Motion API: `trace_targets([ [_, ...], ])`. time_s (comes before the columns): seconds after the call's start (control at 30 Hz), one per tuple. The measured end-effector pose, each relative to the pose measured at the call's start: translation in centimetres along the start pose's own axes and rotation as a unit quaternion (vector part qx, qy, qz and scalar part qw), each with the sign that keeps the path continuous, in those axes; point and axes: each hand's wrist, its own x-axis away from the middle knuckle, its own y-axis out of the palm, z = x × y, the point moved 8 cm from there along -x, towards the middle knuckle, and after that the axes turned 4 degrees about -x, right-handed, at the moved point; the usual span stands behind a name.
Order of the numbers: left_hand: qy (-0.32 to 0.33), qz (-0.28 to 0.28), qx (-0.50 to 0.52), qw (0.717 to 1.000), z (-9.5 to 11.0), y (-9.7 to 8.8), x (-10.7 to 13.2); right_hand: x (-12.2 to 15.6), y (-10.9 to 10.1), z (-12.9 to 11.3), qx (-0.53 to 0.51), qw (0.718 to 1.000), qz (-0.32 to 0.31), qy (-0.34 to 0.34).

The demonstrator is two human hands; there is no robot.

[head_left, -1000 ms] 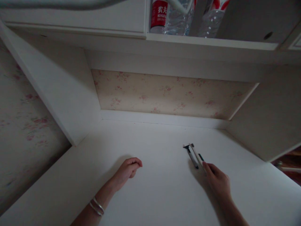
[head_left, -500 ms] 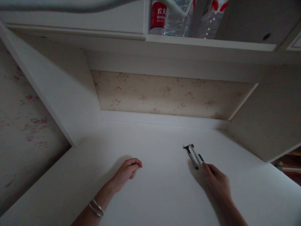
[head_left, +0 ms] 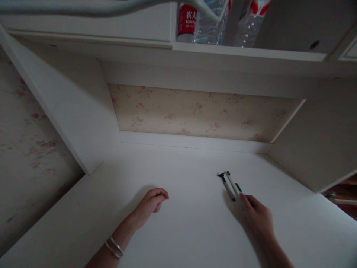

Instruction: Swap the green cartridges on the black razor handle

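On the white desktop, my right hand pinches the near end of a slim white toothbrush, whose dark head points away from me. Close along its left side lies a razor with a black head and a grey handle. A small dark green piece shows just beyond my fingertips; what it belongs to is unclear. My left hand is closed in a loose fist over the left part of the desktop, with nothing visible in it. Two silver bangles circle the left wrist.
Above the desktop runs a shelf holding plastic bottles, one with a red label. A pale curved bar crosses the top left. White side panels and a floral back wall enclose the desktop.
Both hands, the razor and the toothbrush keep their places. Only the camera view has shifted very slightly.
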Motion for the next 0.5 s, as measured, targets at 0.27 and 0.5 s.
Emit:
trace_targets([
  [0.27,-0.001,0.006,0.007,1.0,-0.23,-0.19,-0.19,0.02,0.03,0.23,0.008,1.0,-0.004,0.002],
  [0.5,0.003,0.004,0.011,1.0,-0.13,-0.13,-0.16,0.16,0.2,0.25,-0.009,1.0,-0.01,0.019],
])
